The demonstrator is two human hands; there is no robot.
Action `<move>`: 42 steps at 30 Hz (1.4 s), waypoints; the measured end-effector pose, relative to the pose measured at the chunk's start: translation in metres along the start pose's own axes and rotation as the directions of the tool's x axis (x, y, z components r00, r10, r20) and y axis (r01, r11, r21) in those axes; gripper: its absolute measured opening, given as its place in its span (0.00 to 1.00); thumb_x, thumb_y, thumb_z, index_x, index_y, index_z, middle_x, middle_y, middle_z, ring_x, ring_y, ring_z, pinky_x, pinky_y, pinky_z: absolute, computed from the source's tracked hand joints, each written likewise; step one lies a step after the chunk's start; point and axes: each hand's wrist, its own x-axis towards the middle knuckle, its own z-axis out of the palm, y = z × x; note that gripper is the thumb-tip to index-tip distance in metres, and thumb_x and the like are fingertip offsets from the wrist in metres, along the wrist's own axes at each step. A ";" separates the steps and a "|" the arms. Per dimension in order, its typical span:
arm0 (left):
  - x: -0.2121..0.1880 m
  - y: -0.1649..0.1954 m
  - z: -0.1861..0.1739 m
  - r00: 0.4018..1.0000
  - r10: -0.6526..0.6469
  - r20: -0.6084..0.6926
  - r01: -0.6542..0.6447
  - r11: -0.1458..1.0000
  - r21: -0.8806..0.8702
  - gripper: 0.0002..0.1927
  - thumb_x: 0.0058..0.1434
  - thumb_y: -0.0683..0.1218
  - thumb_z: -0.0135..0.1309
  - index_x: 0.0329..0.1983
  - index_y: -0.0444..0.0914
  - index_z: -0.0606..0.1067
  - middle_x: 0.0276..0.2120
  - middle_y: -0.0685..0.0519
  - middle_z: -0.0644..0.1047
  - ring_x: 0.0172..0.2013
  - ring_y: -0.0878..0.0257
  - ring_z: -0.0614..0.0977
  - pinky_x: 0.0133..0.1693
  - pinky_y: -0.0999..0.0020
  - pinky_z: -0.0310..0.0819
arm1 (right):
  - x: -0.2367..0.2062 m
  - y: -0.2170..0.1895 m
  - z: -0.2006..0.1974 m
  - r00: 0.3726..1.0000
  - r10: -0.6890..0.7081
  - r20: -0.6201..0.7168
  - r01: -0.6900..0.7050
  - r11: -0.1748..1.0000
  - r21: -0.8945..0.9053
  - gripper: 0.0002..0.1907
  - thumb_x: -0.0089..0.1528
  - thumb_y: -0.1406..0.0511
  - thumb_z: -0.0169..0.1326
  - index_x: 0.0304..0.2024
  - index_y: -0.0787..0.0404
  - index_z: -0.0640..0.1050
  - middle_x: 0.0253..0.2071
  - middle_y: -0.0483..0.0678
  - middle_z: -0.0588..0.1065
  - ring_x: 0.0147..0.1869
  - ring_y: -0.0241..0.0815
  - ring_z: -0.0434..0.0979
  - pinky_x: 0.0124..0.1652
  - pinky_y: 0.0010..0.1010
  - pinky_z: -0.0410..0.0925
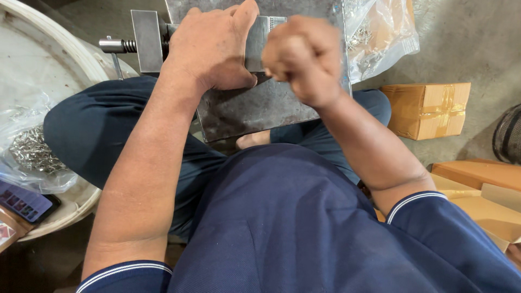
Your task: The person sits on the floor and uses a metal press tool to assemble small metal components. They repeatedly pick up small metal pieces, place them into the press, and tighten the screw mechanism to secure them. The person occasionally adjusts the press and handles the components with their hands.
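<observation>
The left hand (211, 49) lies flat, fingers spread, pressing on the grey metal vise (249, 103) that sits over the person's lap at twelve o'clock. Just beside it, at three o'clock, the right hand (304, 59) is clenched; what it grips is hidden. A bag of small metal parts (32, 149) lies at nine o'clock.

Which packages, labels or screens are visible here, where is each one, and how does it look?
Clear plastic bag: left, on the white round surface, holding small silver metal parts.
Second clear bag: top right, on the floor, crumpled.
Taped cardboard box: right, brown, rectangular.
Open cardboard boxes: lower right, brown.
Phone: lower left, dark, coloured screen.
</observation>
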 end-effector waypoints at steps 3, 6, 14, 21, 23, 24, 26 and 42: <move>0.001 0.001 0.000 0.999 0.026 -0.022 -0.027 0.999 -0.023 0.39 0.38 0.55 0.73 0.49 0.37 0.66 0.38 0.47 0.80 0.40 0.45 0.82 0.40 0.48 0.68 | 0.003 -0.003 0.000 0.997 0.063 -0.032 -0.063 0.998 0.009 0.23 0.79 0.56 0.45 0.33 0.64 0.65 0.22 0.48 0.67 0.22 0.35 0.64 0.27 0.27 0.63; 0.001 0.001 -0.001 0.999 0.031 -0.044 -0.033 0.999 -0.036 0.41 0.37 0.56 0.74 0.49 0.37 0.66 0.38 0.47 0.80 0.40 0.45 0.81 0.40 0.48 0.68 | 0.005 -0.006 0.002 1.000 0.013 0.000 -0.013 0.998 0.061 0.24 0.78 0.56 0.45 0.32 0.63 0.64 0.21 0.48 0.66 0.22 0.35 0.64 0.28 0.28 0.64; 0.000 -0.002 -0.001 0.999 0.029 -0.032 -0.030 0.999 -0.035 0.40 0.38 0.58 0.75 0.47 0.40 0.65 0.38 0.49 0.80 0.41 0.45 0.81 0.41 0.48 0.68 | 0.009 0.006 -0.007 0.996 0.083 -0.010 -0.083 0.997 -0.003 0.26 0.80 0.57 0.43 0.29 0.64 0.65 0.23 0.48 0.68 0.24 0.35 0.65 0.29 0.26 0.62; 0.000 0.000 -0.001 0.995 0.045 -0.084 -0.049 0.998 -0.046 0.40 0.38 0.57 0.75 0.49 0.41 0.66 0.39 0.51 0.80 0.39 0.45 0.81 0.39 0.48 0.68 | 0.018 0.012 -0.010 0.995 0.095 -0.028 -0.095 0.995 0.011 0.24 0.80 0.59 0.43 0.30 0.66 0.65 0.23 0.47 0.68 0.24 0.34 0.66 0.29 0.25 0.64; 0.001 0.003 -0.002 0.998 0.035 -0.056 -0.037 0.998 -0.044 0.40 0.38 0.58 0.74 0.48 0.42 0.66 0.39 0.52 0.80 0.39 0.46 0.81 0.40 0.49 0.68 | 0.020 0.013 -0.012 0.995 0.098 -0.034 -0.099 0.995 -0.019 0.26 0.80 0.59 0.44 0.29 0.66 0.66 0.23 0.48 0.67 0.25 0.35 0.66 0.30 0.26 0.64; 0.001 0.004 -0.002 0.998 0.030 -0.052 -0.032 0.999 -0.035 0.40 0.38 0.58 0.74 0.48 0.41 0.65 0.39 0.52 0.80 0.40 0.46 0.81 0.41 0.49 0.68 | 0.020 0.014 -0.013 0.996 0.087 -0.036 -0.088 0.996 -0.017 0.27 0.80 0.59 0.44 0.28 0.66 0.66 0.23 0.48 0.67 0.25 0.35 0.66 0.30 0.26 0.63; 0.000 0.004 -0.005 0.999 0.017 -0.045 -0.018 0.999 -0.032 0.40 0.38 0.58 0.74 0.48 0.42 0.65 0.39 0.53 0.80 0.41 0.47 0.81 0.42 0.49 0.68 | 0.019 0.016 -0.016 0.997 0.057 -0.043 -0.056 0.998 0.007 0.26 0.80 0.58 0.43 0.29 0.66 0.67 0.23 0.49 0.69 0.25 0.35 0.67 0.29 0.25 0.63; 0.002 0.010 -0.015 0.994 -0.076 0.077 0.079 0.996 -0.039 0.41 0.37 0.58 0.72 0.51 0.41 0.67 0.43 0.49 0.80 0.45 0.48 0.81 0.46 0.50 0.69 | 0.049 0.045 -0.023 0.965 0.207 -0.158 -0.192 0.975 0.109 0.25 0.78 0.57 0.46 0.29 0.64 0.69 0.25 0.49 0.69 0.25 0.38 0.69 0.28 0.27 0.62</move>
